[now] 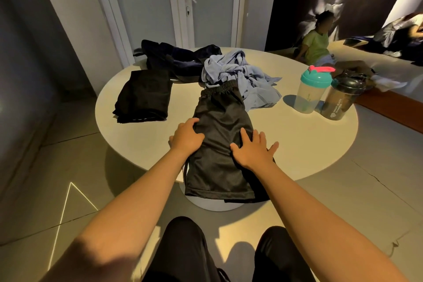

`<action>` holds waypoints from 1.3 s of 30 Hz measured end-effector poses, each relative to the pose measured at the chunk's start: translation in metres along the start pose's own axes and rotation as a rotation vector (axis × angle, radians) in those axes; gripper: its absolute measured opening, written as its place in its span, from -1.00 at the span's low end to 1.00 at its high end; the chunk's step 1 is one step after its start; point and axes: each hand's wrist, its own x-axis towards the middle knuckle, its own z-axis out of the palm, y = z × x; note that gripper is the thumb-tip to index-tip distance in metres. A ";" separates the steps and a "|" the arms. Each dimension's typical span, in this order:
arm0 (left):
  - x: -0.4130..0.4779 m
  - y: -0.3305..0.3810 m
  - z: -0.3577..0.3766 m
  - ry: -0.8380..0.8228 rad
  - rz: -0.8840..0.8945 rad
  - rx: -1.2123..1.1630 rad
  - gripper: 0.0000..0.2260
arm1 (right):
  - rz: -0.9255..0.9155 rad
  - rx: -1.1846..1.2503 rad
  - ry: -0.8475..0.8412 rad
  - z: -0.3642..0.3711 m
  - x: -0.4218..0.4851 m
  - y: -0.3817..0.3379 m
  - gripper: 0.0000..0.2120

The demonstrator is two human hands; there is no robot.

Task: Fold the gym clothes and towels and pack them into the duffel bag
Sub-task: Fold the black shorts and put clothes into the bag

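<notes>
Pressing flat, the spread fingers (pixel 246 136) of the right hand (pixel 251 151) lay straight and released on the right half of the black shorts (pixel 219 144); nothing was grasped. Left-hand fingers (pixel 193 122) were bent over the shorts' left edge; left hand (pixel 186 136) rested on the fabric, thumb out over the worktop (pixel 142 139); could not tell whether cloth was pinched.

Shorts lay lengthwise on the near part of the round worktop; waistband at the far end, touching a crumpled light blue garment (pixel 240 75); hem hanging past the near edge.

Left of the shorts, apart from them: a folded black garment (pixel 144 96). Behind it, at the far edge: a dark navy garment (pixel 174 57), unfolded. Right side of the worktop: a teal-lidded shaker bottle (pixel 310 91) and a dark shaker bottle (pixel 341 98), upright, just beside each other.

Beyond the worktop: a seated person in a green shirt (pixel 317 46).
</notes>
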 end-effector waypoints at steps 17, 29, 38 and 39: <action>-0.016 -0.001 0.003 -0.067 0.077 0.101 -0.35 | -0.243 0.103 0.142 -0.002 0.000 -0.017 -0.32; 0.002 0.008 0.001 -0.089 0.057 0.151 -0.55 | -0.241 0.124 0.158 -0.013 0.021 -0.040 -0.39; 0.059 0.012 -0.001 0.109 0.086 0.129 -0.77 | -0.109 0.025 0.267 -0.017 0.075 -0.034 -0.61; 0.070 0.015 -0.001 0.102 0.096 0.078 -0.73 | -0.165 0.054 0.327 -0.020 0.085 -0.037 -0.59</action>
